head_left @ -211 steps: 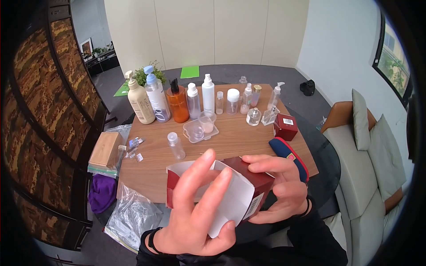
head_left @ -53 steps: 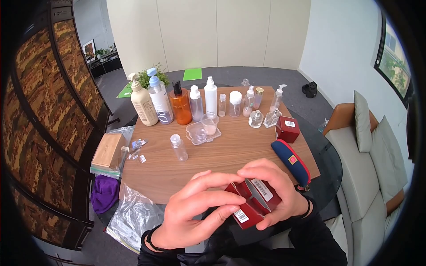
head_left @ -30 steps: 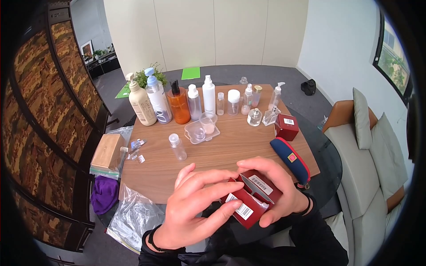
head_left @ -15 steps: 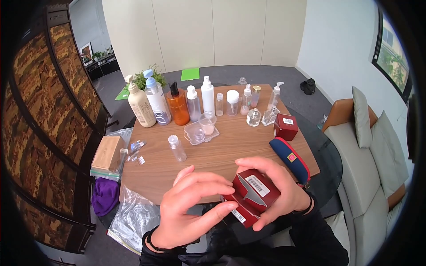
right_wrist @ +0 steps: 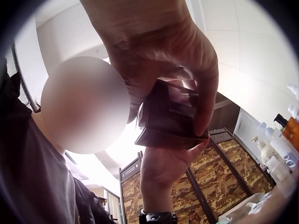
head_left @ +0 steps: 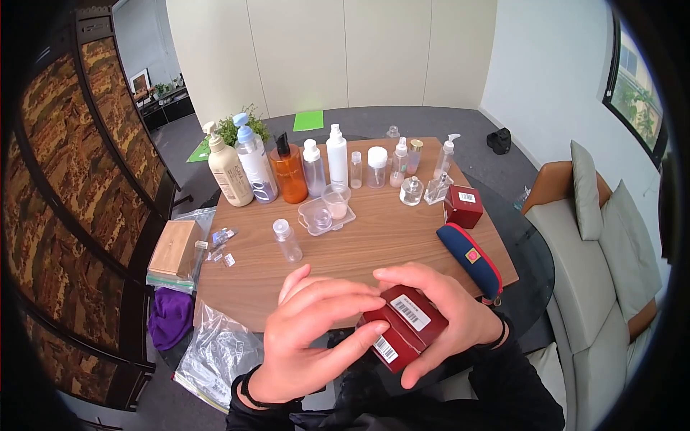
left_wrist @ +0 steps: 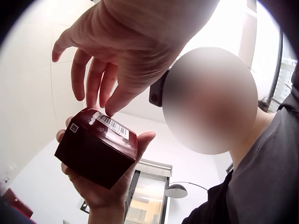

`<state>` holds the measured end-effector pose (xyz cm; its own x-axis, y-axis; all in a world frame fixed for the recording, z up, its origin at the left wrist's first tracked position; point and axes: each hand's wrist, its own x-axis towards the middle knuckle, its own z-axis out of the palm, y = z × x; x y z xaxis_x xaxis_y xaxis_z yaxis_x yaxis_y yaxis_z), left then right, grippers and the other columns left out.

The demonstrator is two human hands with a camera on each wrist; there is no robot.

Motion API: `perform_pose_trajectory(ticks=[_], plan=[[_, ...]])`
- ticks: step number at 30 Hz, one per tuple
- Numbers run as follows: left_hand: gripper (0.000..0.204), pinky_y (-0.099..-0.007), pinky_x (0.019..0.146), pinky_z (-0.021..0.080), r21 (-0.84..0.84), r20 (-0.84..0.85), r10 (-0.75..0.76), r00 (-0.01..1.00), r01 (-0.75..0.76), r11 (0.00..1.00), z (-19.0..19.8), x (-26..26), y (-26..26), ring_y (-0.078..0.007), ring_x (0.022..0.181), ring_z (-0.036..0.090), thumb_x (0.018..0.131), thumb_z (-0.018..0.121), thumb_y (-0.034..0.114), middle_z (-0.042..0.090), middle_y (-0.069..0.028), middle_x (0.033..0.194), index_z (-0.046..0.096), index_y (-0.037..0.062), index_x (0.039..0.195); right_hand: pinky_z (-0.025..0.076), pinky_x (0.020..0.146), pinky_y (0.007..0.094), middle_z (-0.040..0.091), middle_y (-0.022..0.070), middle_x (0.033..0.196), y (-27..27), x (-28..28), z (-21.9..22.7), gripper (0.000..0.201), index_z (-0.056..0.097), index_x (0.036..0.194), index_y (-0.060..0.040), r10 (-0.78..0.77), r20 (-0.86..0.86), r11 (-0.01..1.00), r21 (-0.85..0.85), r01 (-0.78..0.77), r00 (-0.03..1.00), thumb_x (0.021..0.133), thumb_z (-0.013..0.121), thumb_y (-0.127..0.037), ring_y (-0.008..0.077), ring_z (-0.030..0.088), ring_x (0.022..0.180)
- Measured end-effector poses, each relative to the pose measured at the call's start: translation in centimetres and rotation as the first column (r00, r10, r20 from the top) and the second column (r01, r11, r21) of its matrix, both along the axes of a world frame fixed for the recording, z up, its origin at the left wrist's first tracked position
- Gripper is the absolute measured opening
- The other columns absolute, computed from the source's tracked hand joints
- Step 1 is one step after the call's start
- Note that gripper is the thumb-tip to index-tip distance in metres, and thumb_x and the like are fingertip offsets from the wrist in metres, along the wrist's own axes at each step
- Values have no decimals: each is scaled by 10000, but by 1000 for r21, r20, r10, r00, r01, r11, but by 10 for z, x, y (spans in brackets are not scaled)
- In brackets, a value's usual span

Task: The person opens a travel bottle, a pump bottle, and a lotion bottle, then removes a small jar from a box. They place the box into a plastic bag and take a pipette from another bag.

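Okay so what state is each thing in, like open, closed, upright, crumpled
Held red box: flap folded over, full closure unclear
Second red box: looks closed
Navy pouch: looks closed
Cream pump bottle: upright
Amber bottle: upright
White spray bottle: upright
Clear front bottle: upright, capped
Purple cloth: bunched up
Big clear bag: crumpled

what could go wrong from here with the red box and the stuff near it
The dark red cardboard box with white barcode labels could slip and fall, since the right hand holds it up in the air. Its cardboard might crease where the left hand touches it, if pressed too hard. The small clear cylindrical bottle standing just beyond the left hand could be knocked over.
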<state>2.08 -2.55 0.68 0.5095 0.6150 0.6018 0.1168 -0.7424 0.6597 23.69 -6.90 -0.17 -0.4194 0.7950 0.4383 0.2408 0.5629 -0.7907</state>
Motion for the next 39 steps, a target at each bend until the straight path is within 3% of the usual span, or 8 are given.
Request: perform_pose_trajectory(ticks=[7, 15, 18, 23, 29, 31, 35, 39], plan=[[317, -493, 1007, 295, -109, -20, -137, 990, 134, 985, 0, 1, 1, -155, 947, 629, 705, 827, 224, 653, 3, 1073, 709, 149, 990, 457, 913, 349, 526, 143, 1211, -1, -1, -2, 1028, 368, 1369, -32, 55, -47, 998, 4, -55, 997, 569, 909, -385, 261, 553, 1106], [433, -513, 1038, 283, -33, -117, -89, 989, 85, 996, 2, 2, -1, -233, 1059, 612, 657, 859, 220, 656, -68, 1101, 674, 90, 1026, 453, 934, 320, 512, 141, 1234, -4, -3, 1, 921, 337, 1393, -18, 55, -31, 998, 30, -54, 998, 659, 847, -238, 231, 548, 1121], [626, -516, 1052, 267, -25, -88, -161, 983, 159, 987, 5, 3, -1, -268, 1147, 562, 631, 877, 246, 612, -88, 1201, 603, 85, 1170, 448, 938, 315, 506, 138, 1236, -3, -1, -5, 843, 328, 1397, -9, 29, -140, 998, 60, -21, 990, 697, 771, -160, 204, 540, 1118], [856, -605, 1045, 221, -37, -147, -287, 947, 285, 958, -1, 7, 1, -307, 1257, 467, 657, 847, 364, 503, -87, 1338, 439, 126, 1371, 374, 1032, 340, 457, 169, 1327, -7, 1, 6, 895, 217, 1435, 32, 79, -602, 859, -363, -360, 795, 780, 739, -285, 228, 475, 1235], [811, -588, 1055, 181, 53, -57, -46, 997, 49, 997, -3, 3, 0, -272, 1197, 504, 612, 877, 278, 531, -82, 1247, 477, 123, 1300, 381, 1049, 385, 407, 150, 1386, 1, -3, 0, 1005, 187, 1467, -41, 33, -682, 855, -360, -373, 731, 745, 812, -353, 241, 432, 1278], [796, -579, 1049, 183, 117, -64, 60, 996, -52, 992, -1, 5, 0, -241, 1132, 530, 599, 881, 261, 544, -71, 1177, 487, 117, 1276, 409, 1028, 384, 378, 132, 1406, 0, -1, -6, 1002, 220, 1462, -68, 52, -555, 914, -309, -264, 830, 702, 853, -234, 233, 413, 1291], [800, -572, 1048, 200, 75, -59, -4, 998, 8, 997, -1, 4, 0, -253, 1137, 523, 601, 876, 251, 542, -76, 1183, 481, 109, 1282, 427, 1018, 379, 377, 125, 1393, -1, 0, -13, 938, 298, 1433, -76, -3, -299, 993, -118, -33, 954, 685, 858, -165, 237, 425, 1281], [825, -568, 1045, 224, 61, -11, 3, 1000, -3, 998, -4, 3, -1, -274, 1156, 509, 604, 873, 244, 538, -91, 1197, 460, 98, 1303, 430, 1017, 379, 396, 126, 1372, 2, 0, -16, 868, 347, 1395, -56, 21, -278, 999, -30, -30, 960, 698, 850, -174, 241, 459, 1253]])
